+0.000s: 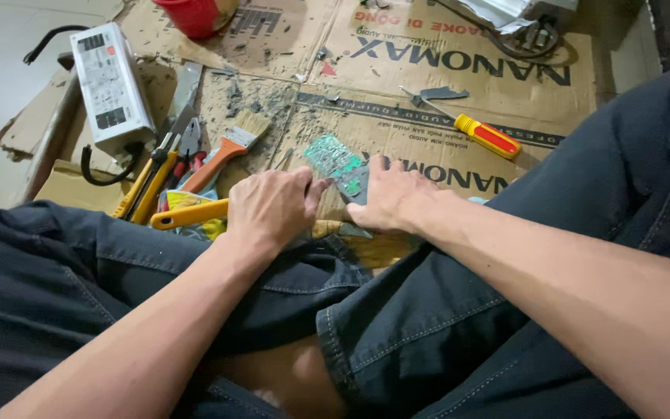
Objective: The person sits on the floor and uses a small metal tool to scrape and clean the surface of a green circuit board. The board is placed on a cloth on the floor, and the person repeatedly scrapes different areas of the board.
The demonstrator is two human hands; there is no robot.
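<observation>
From here my left hand [273, 208] covers the near end of the green circuit board [336, 161], and my right hand [389, 195] hides its lower corner. I can't tell how my fingers grip it. The red bucket [194, 14] is cut off by the top edge.

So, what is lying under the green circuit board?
Under the green circuit board is flattened brown cardboard, dusty with grey bits. The board's near end is covered by the left hand and right hand, so what lies below there is hidden.
</observation>
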